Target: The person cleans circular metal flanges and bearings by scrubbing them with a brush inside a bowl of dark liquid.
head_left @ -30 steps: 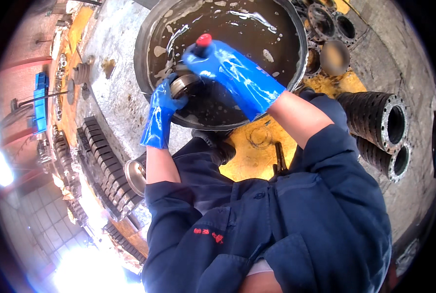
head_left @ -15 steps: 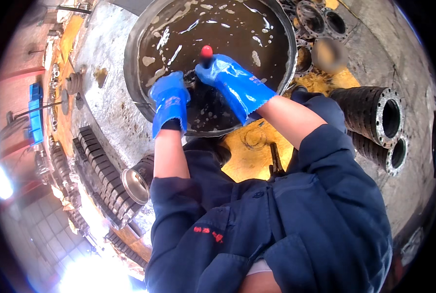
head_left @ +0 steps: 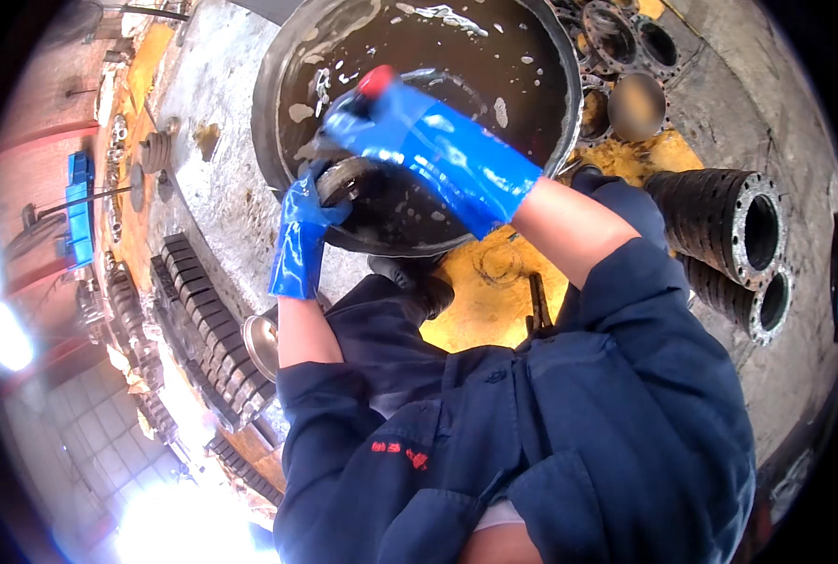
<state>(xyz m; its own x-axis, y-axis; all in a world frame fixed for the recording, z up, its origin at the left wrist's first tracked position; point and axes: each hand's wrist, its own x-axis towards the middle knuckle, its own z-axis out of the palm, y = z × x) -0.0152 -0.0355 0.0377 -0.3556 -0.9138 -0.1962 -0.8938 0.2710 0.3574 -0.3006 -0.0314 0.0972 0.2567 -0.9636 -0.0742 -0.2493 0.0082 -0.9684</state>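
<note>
A wide round metal tub (head_left: 266, 113) of murky brown liquid with patches of foam lies in front of me. My left hand (head_left: 301, 211), in a blue rubber glove, grips a dark round metal ring (head_left: 351, 177) near the tub's near left side. Over that ring, my right hand (head_left: 381, 122), in a matching glove and smeared by motion, is closed on a handled tool with a red end (head_left: 376, 81). The tool's working end is hidden behind the glove, so its kind does not show.
Stacked dark flanged rings (head_left: 720, 221) lie at the right, and more flanges (head_left: 616, 33) sit beyond the tub. A row of dark ribbed metal parts (head_left: 208, 324) lies at the left beside a shiny round cup-like part (head_left: 261, 346). Yellow board (head_left: 489, 291) covers the floor before me.
The ring has come up out of the liquid in my left hand, which moved slightly left and nearer. My right hand has swung left over it with the red-ended tool.
</note>
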